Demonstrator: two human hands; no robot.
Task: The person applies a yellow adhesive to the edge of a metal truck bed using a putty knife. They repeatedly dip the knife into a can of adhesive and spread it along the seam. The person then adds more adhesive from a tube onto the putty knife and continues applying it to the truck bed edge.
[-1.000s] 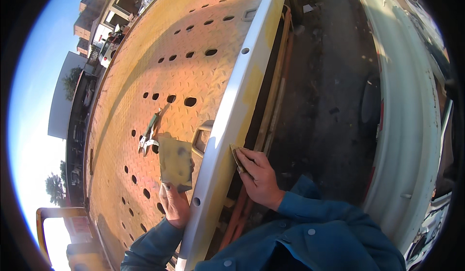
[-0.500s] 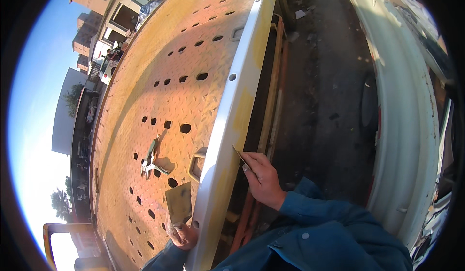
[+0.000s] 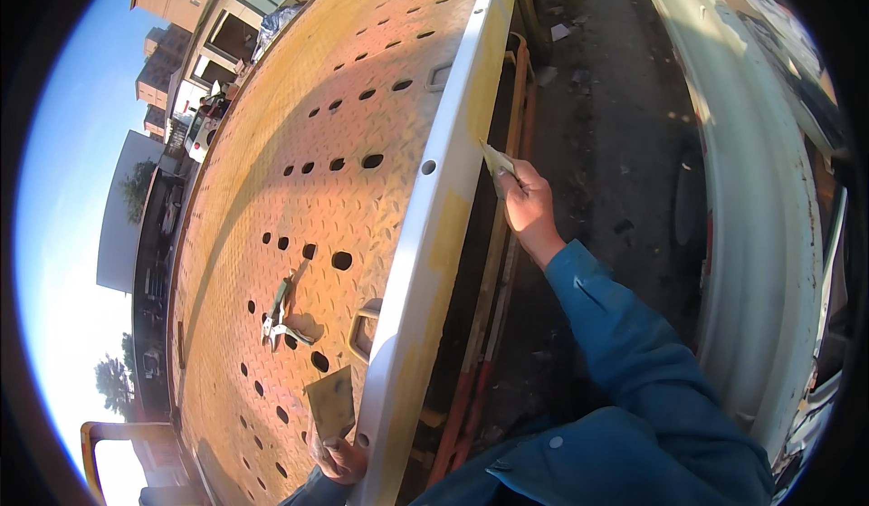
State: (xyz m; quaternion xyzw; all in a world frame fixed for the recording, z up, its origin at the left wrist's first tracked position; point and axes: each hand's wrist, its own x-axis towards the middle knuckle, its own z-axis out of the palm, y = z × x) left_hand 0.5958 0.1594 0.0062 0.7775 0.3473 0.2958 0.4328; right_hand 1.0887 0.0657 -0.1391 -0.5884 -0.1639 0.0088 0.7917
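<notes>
My right hand (image 3: 529, 205) is closed on a thin, pale scraper (image 3: 497, 162), whose tip touches the outer face of the white side rail (image 3: 398, 305). Yellow filler-like patches (image 3: 450, 234) are smeared along that outer face. Down at the near end of the rail, my left hand (image 3: 340, 460) grips a square, flat plate (image 3: 331, 404) with a dull olive-grey, smeared surface. The plate is tilted up over the deck, just inside the rail. Locking pliers (image 3: 282, 314) with green on the handle lie on the deck beyond it.
The orange-yellow tread-plate deck (image 3: 235, 262) has rows of oval holes. A metal loop (image 3: 364, 332) stands by the rail. To the right, a dark gap with ground separates the rail from a pale green-white vehicle panel (image 3: 756, 234). A yellow tubular frame (image 3: 127, 431) is at lower left.
My right hand and scraper have moved farther along the rail, away from me, with the arm stretching out. My left hand still holds the plate in nearly the same place.
</notes>
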